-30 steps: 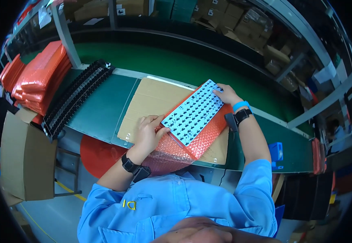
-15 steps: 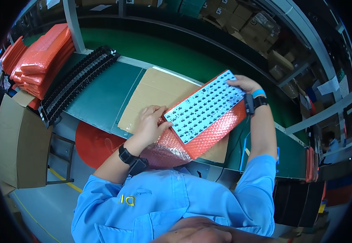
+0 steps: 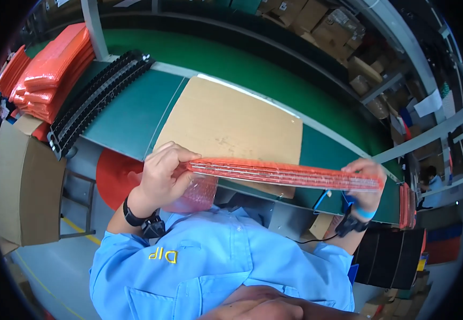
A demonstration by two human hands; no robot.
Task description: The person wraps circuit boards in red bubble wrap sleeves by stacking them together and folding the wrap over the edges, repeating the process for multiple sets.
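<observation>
Between both hands I hold a flat layered bundle of keyboard circuit boards and red bubble wrap (image 3: 282, 175), raised in front of my chest and turned edge-on. Thin pale edges show between its red layers; the board's face is out of sight. My left hand (image 3: 162, 173) pinches the left end, thumb below and fingers above. At the other end my right hand (image 3: 367, 184) is closed around the bundle, its fingers partly hidden. Below my left hand hangs a loose flap of bubble wrap (image 3: 198, 193). Beyond the bundle, a brown cardboard sheet (image 3: 231, 120) lies on the green bench (image 3: 130, 106).
A black slotted rack (image 3: 101, 98) lies on the bench at left, beside stacked red bubble-wrap pouches (image 3: 55, 64). A cardboard box (image 3: 26, 184) and red round stool (image 3: 111, 176) stand at lower left. Across the back runs a green conveyor belt (image 3: 231, 69). A metal post (image 3: 94, 29) rises at far left.
The bundle has tipped from showing the white board's face to edge-on, and its right end has come down nearer me with my right hand. My left hand has shifted slightly left.
</observation>
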